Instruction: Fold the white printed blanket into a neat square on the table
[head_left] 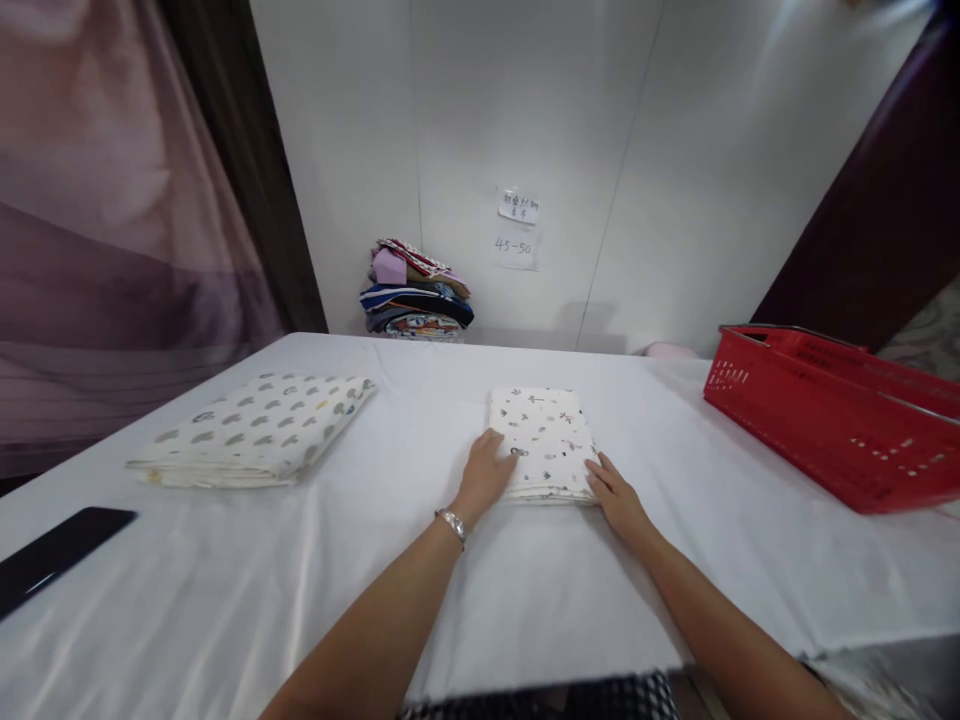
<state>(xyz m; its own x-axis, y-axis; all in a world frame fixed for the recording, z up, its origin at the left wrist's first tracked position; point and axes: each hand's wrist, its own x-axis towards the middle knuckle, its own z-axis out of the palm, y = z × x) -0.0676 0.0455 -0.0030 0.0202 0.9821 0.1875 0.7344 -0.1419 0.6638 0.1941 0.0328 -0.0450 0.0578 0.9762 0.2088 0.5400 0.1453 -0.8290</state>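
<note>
A small folded white cloth (544, 440) with a print of little dark motifs lies flat on the table in front of me. At its left edge is my left hand (484, 474), closed on the side of the fold with the thumb on top; a silver bracelet circles that wrist. My right hand (615, 495) grips the opposite edge near the front corner, its fingertips on the cloth. The undersides of the fingers are hidden. Further left rests a larger folded cloth (262, 428), cream with grey mushroom-like shapes, touched by neither hand.
A white sheet covers the table (420, 600). To the right stands a red plastic basket (832, 420). A stack of folded fabrics (418, 295) sits at the back against the wall. A black phone-like slab (64, 550) lies at the left edge. Paper notes (517, 240) hang on the wall.
</note>
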